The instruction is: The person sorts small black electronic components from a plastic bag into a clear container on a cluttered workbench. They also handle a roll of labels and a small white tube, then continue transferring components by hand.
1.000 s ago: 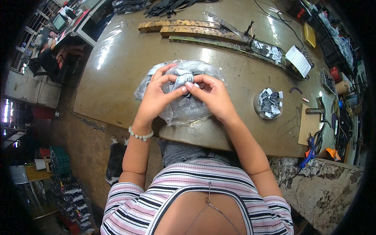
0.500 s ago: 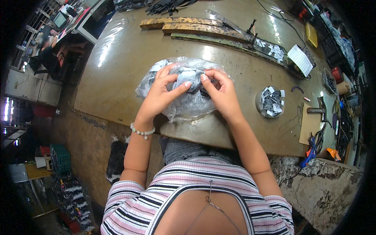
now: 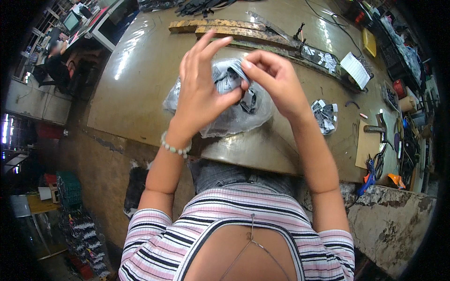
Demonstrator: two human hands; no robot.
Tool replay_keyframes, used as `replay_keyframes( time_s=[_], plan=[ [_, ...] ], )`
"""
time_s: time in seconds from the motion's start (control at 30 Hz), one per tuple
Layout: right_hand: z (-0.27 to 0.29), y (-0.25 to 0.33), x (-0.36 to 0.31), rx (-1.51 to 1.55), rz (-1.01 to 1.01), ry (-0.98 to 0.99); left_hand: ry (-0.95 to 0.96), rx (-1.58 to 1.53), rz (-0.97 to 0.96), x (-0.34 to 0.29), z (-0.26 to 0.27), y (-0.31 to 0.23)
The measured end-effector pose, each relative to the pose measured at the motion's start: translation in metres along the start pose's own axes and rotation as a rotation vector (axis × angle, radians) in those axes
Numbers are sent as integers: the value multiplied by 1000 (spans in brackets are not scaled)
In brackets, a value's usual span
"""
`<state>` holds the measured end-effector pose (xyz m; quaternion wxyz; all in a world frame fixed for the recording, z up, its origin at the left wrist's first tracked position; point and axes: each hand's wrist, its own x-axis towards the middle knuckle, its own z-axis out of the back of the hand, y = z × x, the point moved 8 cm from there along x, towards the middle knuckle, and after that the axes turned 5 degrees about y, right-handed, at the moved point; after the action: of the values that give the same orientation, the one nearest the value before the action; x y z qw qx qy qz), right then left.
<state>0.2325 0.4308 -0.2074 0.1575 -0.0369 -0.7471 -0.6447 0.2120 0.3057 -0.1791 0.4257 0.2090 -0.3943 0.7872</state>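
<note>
A bundle of grey-white folded strips (image 3: 227, 80), perhaps labels, is between my hands above a clear plastic bag (image 3: 248, 119). My right hand (image 3: 274, 79) pinches its upper right edge between thumb and fingers. My left hand (image 3: 201, 84) is open, with the index and middle fingers stretched up and away from the bundle. Its thumb lies along the bundle's lower side. A second small dark-and-white bundle (image 3: 248, 100) shows at the bag, just below the one I hold. The strips' exact kind cannot be made out.
Right of the bag stands a clear tub (image 3: 324, 117) of black-and-white pieces. Farther right lie a hammer (image 3: 377, 129) and a blue glue gun (image 3: 369, 178). Long yellow bars (image 3: 229, 30) lie across the table's far side. A person (image 3: 57, 63) sits at the far left.
My left hand has risen and its fingers have spread off the bundle. My right hand has moved slightly up and right, still pinching the bundle, which is now tilted.
</note>
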Motion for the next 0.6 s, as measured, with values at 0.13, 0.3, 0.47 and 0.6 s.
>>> replay_keyframes(
  time_s=[0.13, 0.3, 0.47, 0.6],
  plan=[
    [-2, 24, 28, 220, -94, 144, 484, -74, 151, 10, -44, 37],
    [19, 91, 46, 217, -300, 221, 451, 172, 66, 2, -45, 63],
    [49, 184, 40, -1128, -275, -37, 462, 178, 153, -4, -29, 85],
    [45, 221, 19, -1408, -161, 85, 438, 276, 210, -6, -14, 97]
  ],
)
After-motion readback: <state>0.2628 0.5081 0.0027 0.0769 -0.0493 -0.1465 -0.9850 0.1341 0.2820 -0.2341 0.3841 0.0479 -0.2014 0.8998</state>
